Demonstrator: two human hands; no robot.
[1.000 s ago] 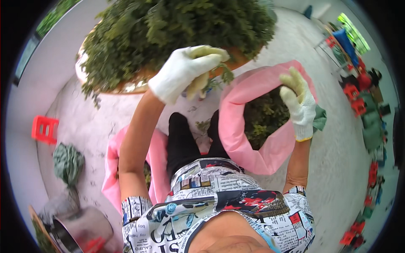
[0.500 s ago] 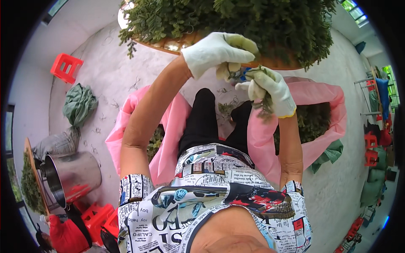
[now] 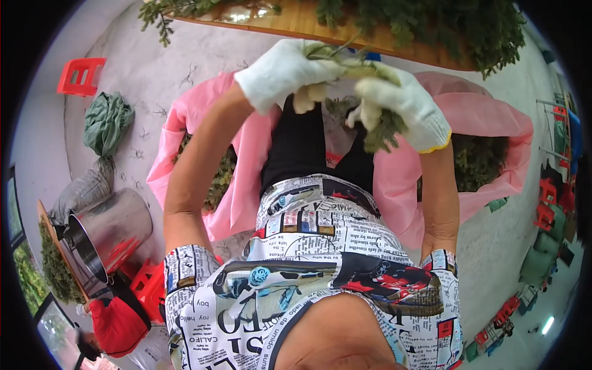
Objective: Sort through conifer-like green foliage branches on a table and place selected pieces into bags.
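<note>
Both my hands wear white gloves and are raised close together in front of the wooden table (image 3: 296, 24). My left hand (image 3: 283, 71) has its fingers closed on the stems of an evergreen sprig (image 3: 327, 52). Another leafy end, the green sprig tip (image 3: 385, 131), hangs below my right hand (image 3: 407, 102), whose fingers are curled round its stem. Whether both green parts are one sprig, I cannot tell. Something small and blue (image 3: 372, 55) shows just behind the right fingers; its kind is unclear. More evergreen branches (image 3: 431, 24) are heaped on the table.
Pink bags with evergreen sprigs inside stand at my left (image 3: 237, 197) and right (image 3: 505, 126). To the left are a red stool (image 3: 81, 76), a green sack (image 3: 108, 123) and a large metal drum (image 3: 117, 228). A person in red (image 3: 120, 327) is at lower left.
My view has shifted, and the table's edge sits higher in it. Both hands have come nearer my body and slightly apart, still closed on greenery. More bare tabletop shows.
</note>
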